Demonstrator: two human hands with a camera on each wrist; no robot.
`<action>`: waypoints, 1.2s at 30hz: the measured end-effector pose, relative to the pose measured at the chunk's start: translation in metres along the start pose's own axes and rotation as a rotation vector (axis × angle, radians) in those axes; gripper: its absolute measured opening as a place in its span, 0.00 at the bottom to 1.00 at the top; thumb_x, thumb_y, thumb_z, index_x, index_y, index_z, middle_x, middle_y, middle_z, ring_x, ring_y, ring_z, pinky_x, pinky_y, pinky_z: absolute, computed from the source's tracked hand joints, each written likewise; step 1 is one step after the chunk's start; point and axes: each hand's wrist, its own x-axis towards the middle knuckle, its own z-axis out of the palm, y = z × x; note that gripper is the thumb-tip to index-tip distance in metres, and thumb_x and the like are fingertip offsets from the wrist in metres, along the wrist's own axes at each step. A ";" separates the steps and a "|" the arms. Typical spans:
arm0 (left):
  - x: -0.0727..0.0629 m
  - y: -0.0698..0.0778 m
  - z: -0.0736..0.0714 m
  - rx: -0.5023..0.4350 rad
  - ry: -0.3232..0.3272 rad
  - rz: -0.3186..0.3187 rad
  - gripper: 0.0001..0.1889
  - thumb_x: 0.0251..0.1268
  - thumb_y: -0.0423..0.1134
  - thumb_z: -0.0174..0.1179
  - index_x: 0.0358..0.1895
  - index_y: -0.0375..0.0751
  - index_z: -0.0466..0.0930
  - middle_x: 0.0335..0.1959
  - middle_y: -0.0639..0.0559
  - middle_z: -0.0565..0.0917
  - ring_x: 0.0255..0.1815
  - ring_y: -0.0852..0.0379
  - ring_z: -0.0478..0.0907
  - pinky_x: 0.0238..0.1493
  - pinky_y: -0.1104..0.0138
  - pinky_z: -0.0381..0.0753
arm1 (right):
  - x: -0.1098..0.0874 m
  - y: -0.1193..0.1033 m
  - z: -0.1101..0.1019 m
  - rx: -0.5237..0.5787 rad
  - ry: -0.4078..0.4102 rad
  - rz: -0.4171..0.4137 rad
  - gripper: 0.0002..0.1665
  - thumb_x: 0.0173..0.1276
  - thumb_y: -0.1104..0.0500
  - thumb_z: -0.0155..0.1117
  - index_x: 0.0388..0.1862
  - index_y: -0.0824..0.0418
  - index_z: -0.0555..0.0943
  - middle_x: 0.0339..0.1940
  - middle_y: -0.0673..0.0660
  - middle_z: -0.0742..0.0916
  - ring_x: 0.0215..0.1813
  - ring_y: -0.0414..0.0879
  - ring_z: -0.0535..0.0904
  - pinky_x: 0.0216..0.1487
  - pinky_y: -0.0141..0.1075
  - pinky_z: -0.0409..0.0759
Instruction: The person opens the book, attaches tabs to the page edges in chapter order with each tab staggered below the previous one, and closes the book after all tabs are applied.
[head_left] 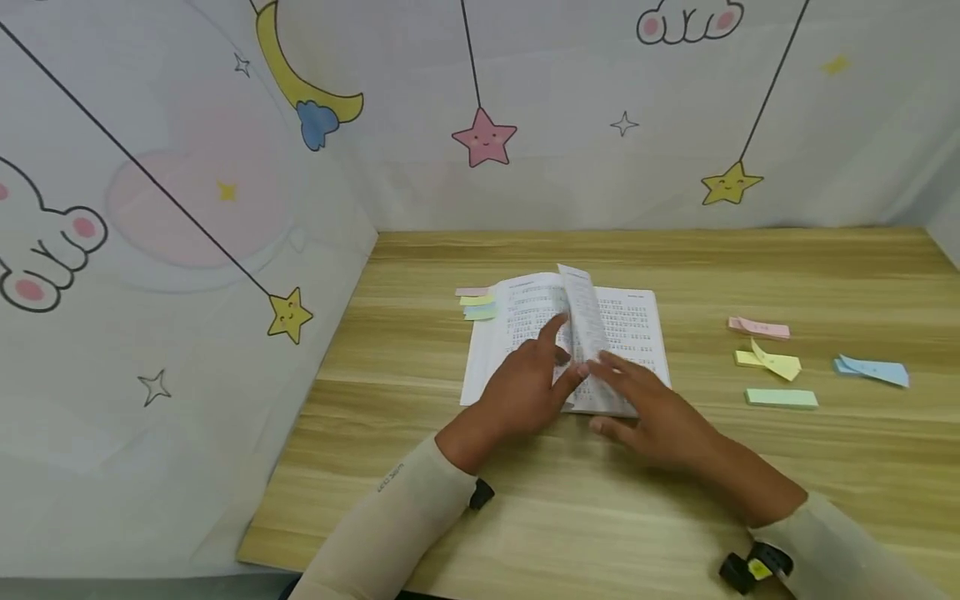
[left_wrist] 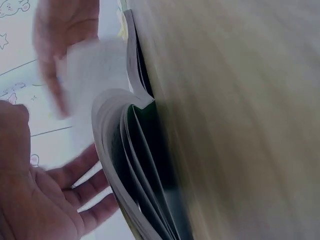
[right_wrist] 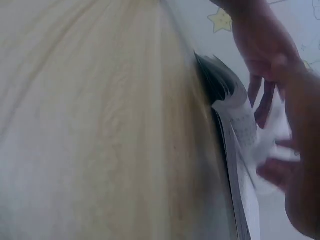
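An open book [head_left: 630, 321] with printed pages lies in the middle of the table. One page [head_left: 583, 304] stands raised near the spine. My left hand [head_left: 525, 379] rests over the left page, its index finger extended and its thumb toward the raised page. On the other side, my right hand [head_left: 656, 412] has its fingers stretched against that page, the thumb apart near the book's lower edge. In the left wrist view, the fingers of my left hand [left_wrist: 45, 195] lie along the bowed pages. Blur hides exact finger contact in the right wrist view.
Colored sticky tabs [head_left: 480, 305] stick out from the book's left edge. Right of the book lie pink [head_left: 765, 329], yellow [head_left: 771, 362], green [head_left: 782, 399] and blue [head_left: 870, 370] sticky-note strips. A patterned cloth [head_left: 570, 183] stands behind the wooden table [head_left: 420, 258].
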 end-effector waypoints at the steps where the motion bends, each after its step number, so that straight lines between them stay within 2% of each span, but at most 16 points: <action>1: 0.000 0.000 0.000 -0.002 0.022 -0.006 0.36 0.80 0.60 0.47 0.81 0.46 0.53 0.49 0.51 0.85 0.53 0.51 0.81 0.53 0.57 0.79 | 0.000 -0.002 0.001 0.052 -0.035 -0.066 0.41 0.69 0.51 0.72 0.77 0.59 0.68 0.74 0.60 0.74 0.72 0.61 0.70 0.65 0.58 0.70; 3: -0.001 -0.001 -0.001 0.053 0.057 -0.007 0.30 0.80 0.57 0.51 0.76 0.48 0.65 0.45 0.52 0.85 0.48 0.52 0.81 0.49 0.58 0.79 | 0.000 -0.006 0.002 0.115 -0.048 -0.144 0.35 0.71 0.54 0.71 0.74 0.57 0.73 0.68 0.55 0.79 0.68 0.54 0.75 0.62 0.52 0.76; 5: -0.003 -0.002 -0.001 0.148 0.088 -0.027 0.20 0.78 0.52 0.57 0.64 0.50 0.80 0.40 0.52 0.84 0.45 0.51 0.80 0.46 0.59 0.78 | 0.000 -0.007 0.002 0.106 0.022 -0.107 0.25 0.72 0.57 0.70 0.66 0.58 0.79 0.62 0.54 0.82 0.63 0.52 0.78 0.60 0.50 0.76; 7: -0.005 -0.002 -0.001 0.243 0.104 -0.101 0.13 0.75 0.50 0.60 0.52 0.51 0.87 0.42 0.51 0.83 0.46 0.49 0.78 0.48 0.57 0.76 | 0.001 -0.004 0.000 0.041 0.120 0.034 0.20 0.71 0.59 0.70 0.60 0.63 0.81 0.60 0.60 0.82 0.64 0.58 0.75 0.60 0.53 0.74; 9: -0.007 -0.003 -0.002 0.305 0.113 -0.214 0.13 0.73 0.52 0.62 0.46 0.49 0.88 0.47 0.46 0.81 0.51 0.46 0.75 0.52 0.53 0.74 | 0.001 0.002 -0.003 -0.057 0.170 0.222 0.24 0.70 0.57 0.70 0.57 0.73 0.80 0.64 0.71 0.76 0.68 0.68 0.67 0.65 0.59 0.66; 11: -0.009 -0.003 -0.002 0.337 0.112 -0.313 0.17 0.70 0.57 0.64 0.44 0.46 0.86 0.56 0.41 0.77 0.60 0.41 0.70 0.59 0.46 0.69 | 0.000 0.010 -0.006 -0.159 0.139 0.376 0.32 0.68 0.53 0.72 0.55 0.81 0.77 0.68 0.80 0.68 0.71 0.76 0.58 0.66 0.66 0.60; 13: -0.009 -0.004 -0.002 0.360 0.111 -0.346 0.20 0.68 0.58 0.66 0.43 0.44 0.84 0.62 0.37 0.73 0.68 0.38 0.63 0.64 0.40 0.64 | -0.002 0.016 -0.007 -0.217 0.070 0.456 0.37 0.66 0.50 0.72 0.51 0.86 0.76 0.69 0.85 0.63 0.71 0.80 0.53 0.66 0.69 0.57; 15: -0.008 -0.005 -0.001 0.364 0.110 -0.310 0.17 0.67 0.54 0.68 0.44 0.44 0.83 0.66 0.37 0.70 0.72 0.37 0.60 0.68 0.39 0.60 | -0.004 0.019 -0.007 -0.232 0.017 0.482 0.37 0.66 0.49 0.73 0.47 0.86 0.77 0.70 0.86 0.62 0.72 0.81 0.52 0.65 0.71 0.57; 17: -0.006 -0.004 -0.001 0.352 0.108 -0.218 0.12 0.67 0.45 0.68 0.47 0.45 0.84 0.67 0.40 0.72 0.73 0.40 0.61 0.71 0.45 0.61 | -0.005 0.019 -0.006 -0.237 0.004 0.481 0.36 0.66 0.49 0.73 0.46 0.85 0.78 0.70 0.85 0.62 0.72 0.80 0.52 0.65 0.71 0.58; 19: -0.004 -0.003 -0.001 0.286 0.090 -0.118 0.11 0.68 0.37 0.66 0.51 0.46 0.84 0.65 0.46 0.76 0.71 0.46 0.67 0.71 0.54 0.65 | -0.005 0.018 -0.005 -0.244 0.033 0.456 0.36 0.64 0.51 0.75 0.50 0.85 0.78 0.70 0.84 0.63 0.72 0.79 0.53 0.66 0.70 0.57; 21: -0.003 -0.001 -0.002 0.220 0.063 -0.048 0.13 0.71 0.36 0.64 0.56 0.46 0.83 0.60 0.50 0.81 0.67 0.49 0.72 0.67 0.60 0.70 | -0.004 0.015 -0.004 -0.245 0.082 0.399 0.37 0.62 0.55 0.76 0.55 0.84 0.77 0.70 0.83 0.66 0.72 0.78 0.56 0.67 0.69 0.57; 24: -0.003 0.001 -0.002 0.108 0.029 -0.038 0.21 0.78 0.45 0.58 0.68 0.44 0.75 0.56 0.53 0.85 0.64 0.51 0.76 0.63 0.59 0.74 | -0.001 0.008 -0.003 -0.173 0.121 0.281 0.38 0.63 0.60 0.75 0.66 0.79 0.73 0.69 0.77 0.72 0.70 0.74 0.65 0.67 0.65 0.63; 27: -0.002 0.002 -0.002 0.056 0.033 -0.045 0.32 0.80 0.56 0.51 0.78 0.46 0.61 0.55 0.53 0.86 0.63 0.50 0.77 0.62 0.55 0.74 | 0.002 -0.002 -0.002 -0.065 0.094 0.179 0.37 0.67 0.64 0.69 0.74 0.69 0.71 0.64 0.70 0.81 0.60 0.65 0.79 0.59 0.59 0.75; 29: -0.002 0.002 -0.001 0.037 0.035 -0.031 0.35 0.80 0.58 0.49 0.82 0.49 0.54 0.54 0.54 0.87 0.62 0.50 0.77 0.62 0.55 0.74 | 0.003 -0.008 -0.002 -0.021 0.071 0.143 0.36 0.69 0.65 0.66 0.76 0.63 0.70 0.53 0.65 0.86 0.46 0.56 0.84 0.48 0.52 0.81; 33: -0.001 0.001 0.000 0.079 0.024 0.026 0.35 0.80 0.59 0.50 0.83 0.57 0.53 0.50 0.54 0.87 0.60 0.50 0.77 0.59 0.55 0.76 | 0.004 -0.016 -0.002 0.013 0.088 0.136 0.36 0.72 0.67 0.64 0.77 0.59 0.68 0.36 0.54 0.88 0.29 0.42 0.78 0.32 0.42 0.77; 36: -0.002 0.000 0.002 0.114 0.012 0.052 0.33 0.79 0.58 0.52 0.82 0.59 0.57 0.49 0.54 0.86 0.60 0.50 0.76 0.57 0.55 0.77 | 0.006 -0.016 -0.001 0.024 0.151 0.159 0.39 0.70 0.67 0.67 0.78 0.59 0.66 0.32 0.52 0.88 0.27 0.40 0.78 0.30 0.41 0.77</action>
